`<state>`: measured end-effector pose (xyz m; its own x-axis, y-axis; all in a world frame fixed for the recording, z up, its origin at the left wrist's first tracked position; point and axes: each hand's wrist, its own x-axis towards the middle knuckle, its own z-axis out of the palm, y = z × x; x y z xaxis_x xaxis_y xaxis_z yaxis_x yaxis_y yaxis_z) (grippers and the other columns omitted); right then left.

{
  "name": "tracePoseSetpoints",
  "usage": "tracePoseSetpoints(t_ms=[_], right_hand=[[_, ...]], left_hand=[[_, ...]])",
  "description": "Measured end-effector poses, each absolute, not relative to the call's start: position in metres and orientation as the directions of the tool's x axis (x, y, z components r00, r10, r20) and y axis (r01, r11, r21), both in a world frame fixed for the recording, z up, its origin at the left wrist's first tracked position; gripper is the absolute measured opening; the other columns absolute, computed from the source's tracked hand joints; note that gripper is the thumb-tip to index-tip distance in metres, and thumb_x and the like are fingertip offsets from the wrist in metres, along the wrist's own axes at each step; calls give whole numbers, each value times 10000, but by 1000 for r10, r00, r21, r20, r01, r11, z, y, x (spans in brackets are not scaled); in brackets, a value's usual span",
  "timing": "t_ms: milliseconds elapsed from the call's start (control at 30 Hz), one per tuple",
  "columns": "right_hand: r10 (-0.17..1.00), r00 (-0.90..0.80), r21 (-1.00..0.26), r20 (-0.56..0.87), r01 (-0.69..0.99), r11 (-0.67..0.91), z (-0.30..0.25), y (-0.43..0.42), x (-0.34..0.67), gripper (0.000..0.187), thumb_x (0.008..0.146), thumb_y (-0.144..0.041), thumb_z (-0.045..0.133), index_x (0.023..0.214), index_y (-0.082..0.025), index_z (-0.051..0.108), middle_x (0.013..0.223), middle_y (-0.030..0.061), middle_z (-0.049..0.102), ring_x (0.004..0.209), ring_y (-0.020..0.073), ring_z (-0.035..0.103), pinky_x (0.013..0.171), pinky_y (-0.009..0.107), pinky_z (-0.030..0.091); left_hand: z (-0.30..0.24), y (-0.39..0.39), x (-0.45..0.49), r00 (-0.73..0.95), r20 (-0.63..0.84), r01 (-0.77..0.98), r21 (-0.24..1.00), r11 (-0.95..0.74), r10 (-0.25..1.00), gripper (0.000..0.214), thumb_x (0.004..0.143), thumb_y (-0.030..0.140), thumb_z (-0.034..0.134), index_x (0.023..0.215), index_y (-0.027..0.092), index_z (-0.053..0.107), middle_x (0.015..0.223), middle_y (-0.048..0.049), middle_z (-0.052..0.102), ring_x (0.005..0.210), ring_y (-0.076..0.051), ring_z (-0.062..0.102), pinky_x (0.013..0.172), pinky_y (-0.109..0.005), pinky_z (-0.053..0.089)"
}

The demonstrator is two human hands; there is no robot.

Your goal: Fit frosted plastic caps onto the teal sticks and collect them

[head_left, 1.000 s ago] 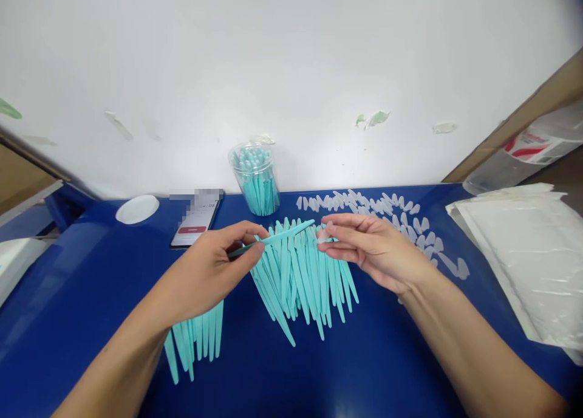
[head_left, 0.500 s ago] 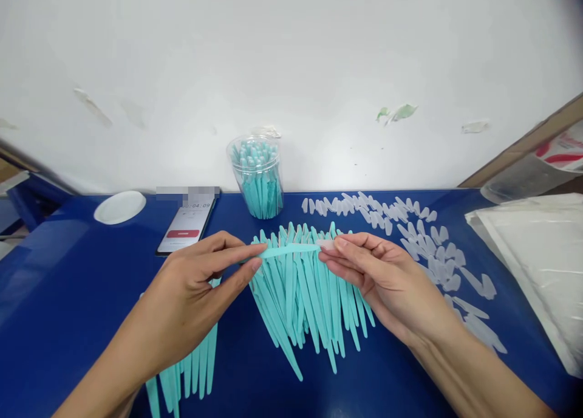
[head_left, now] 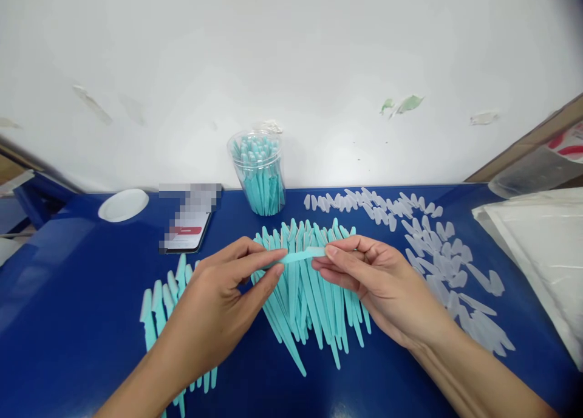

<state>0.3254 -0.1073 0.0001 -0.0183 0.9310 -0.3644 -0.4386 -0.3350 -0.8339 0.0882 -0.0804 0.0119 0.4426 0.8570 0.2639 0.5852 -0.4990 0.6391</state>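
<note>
Lying left-right above the pile (head_left: pixel 314 302), stick (head_left: pixel 297 257) bridges left hand (head_left: pixel 228 284), pinching its handle, and right hand (head_left: pixel 385 281), pinching its capped end.

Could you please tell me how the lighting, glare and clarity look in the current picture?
Head view: soft, mostly even light; faint sheen on the table at left; small glints on the clear cup; blocky pixels over part of the phone; dark extreme upper right corner; left hand and right hand fairly clear.

Sticks (head_left: pixel 314 296) and caps (head_left: pixel 439 287) number dozens (one cup (head_left: pixel 257 164), one phone (head_left: pixel 184 239)).
</note>
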Motion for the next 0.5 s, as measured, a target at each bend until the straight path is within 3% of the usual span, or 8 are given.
tracePoseSetpoints(t_ms=[200,333,400,500], right_hand=[[928,-11,-847,-372,-405,-344,-2,-106,325,284,756,-396,973,871,-210,792,878,31,827,967,195,815,929,302,663],[946,-91,-902,-310,-286,-323,-1,-108,328,287,802,-449,934,916,-222,802,912,53,839,928,211,818,884,327,678],[965,-89,-946,-247,-193,-260,2,-109,332,321,834,-494,899,1011,-241,814,943,68,843,914,226,818,850,345,688],[987,55,-988,-154,10,-154,6,-111,341,375,872,-567,838,1106,-274,815,914,68,836,825,223,806,751,332,691]], left_hand=[[13,-82,95,425,271,629,598,-497,864,287,1054,310,602,1242,278,817,975,-36,729,660,-119,592,576,-239,481],[29,-82,79,497,241,666,509,-544,834,269,1029,361,609,1153,311,843,1030,-41,794,802,-188,716,670,-277,540],[34,-89,54,422,257,735,465,-493,870,251,1014,426,631,1122,331,837,1074,-10,808,891,-221,743,757,-305,571],[28,-117,-9,111,349,914,331,-234,930,336,1012,453,621,1310,351,741,1221,29,775,1032,-267,731,878,-357,575]])
